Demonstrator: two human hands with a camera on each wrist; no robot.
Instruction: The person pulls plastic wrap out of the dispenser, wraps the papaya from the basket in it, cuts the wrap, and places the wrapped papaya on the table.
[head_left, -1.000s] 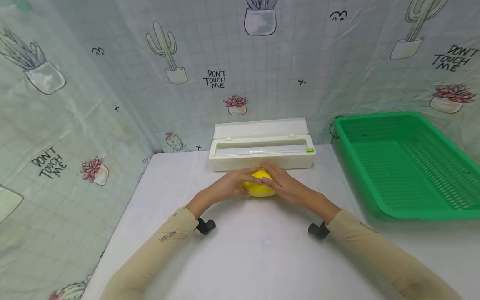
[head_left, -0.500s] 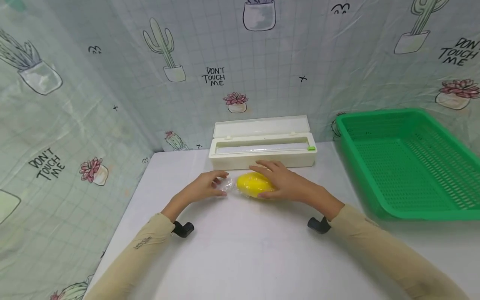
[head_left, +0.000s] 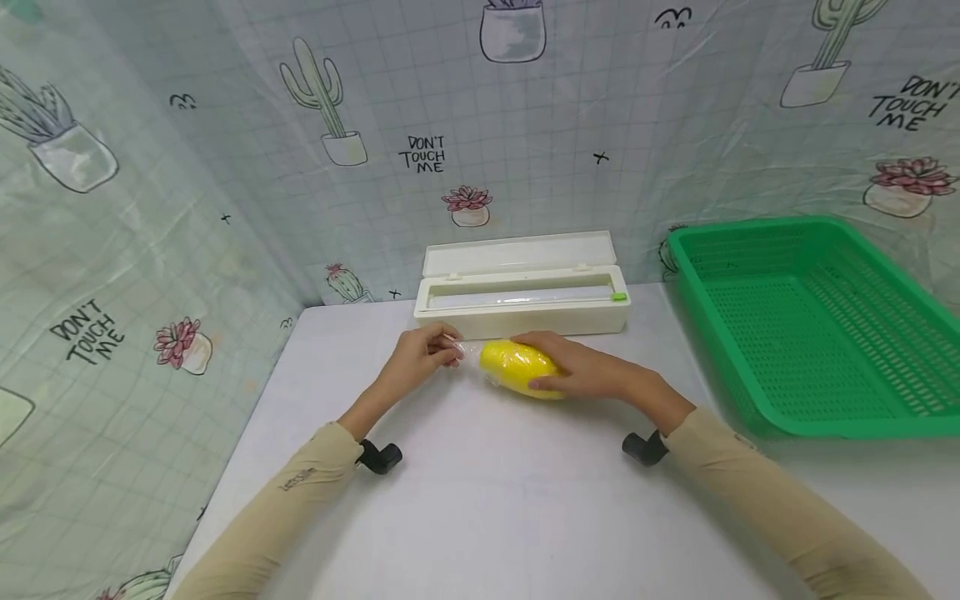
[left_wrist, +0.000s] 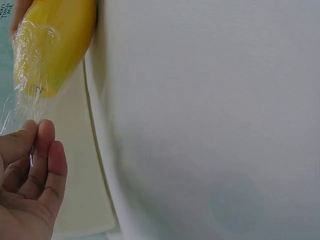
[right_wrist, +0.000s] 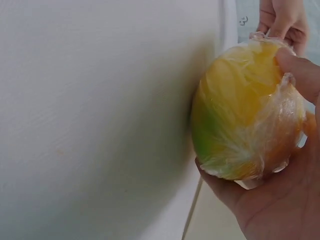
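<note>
A yellow mango (head_left: pixel 516 367) with a green patch (right_wrist: pixel 202 135) is wrapped in clear cling film (right_wrist: pixel 250 115). My right hand (head_left: pixel 581 367) grips it from the right, thumb and fingers spread round one end. At its other end, my left hand (head_left: pixel 420 357) pinches a gathered tail of the film (left_wrist: pixel 32 105) between thumb and fingertips. In the left wrist view the tail runs taut from the fruit's tip down to these fingers. Just behind both hands stands a white cling film dispenser (head_left: pixel 525 321), its lid raised and a roll lying inside.
A green slider (head_left: pixel 618 297) sits at the right end of the dispenser. To the right on the white table (head_left: pixel 517 517) is a large green plastic basket (head_left: pixel 750 400). A patterned sheet (head_left: pixel 375 217) hangs behind and on the left.
Both hands were together on the mango; the left moved off leftward, then took hold of the film's end. The right hand kept the mango, now tilted slightly.
</note>
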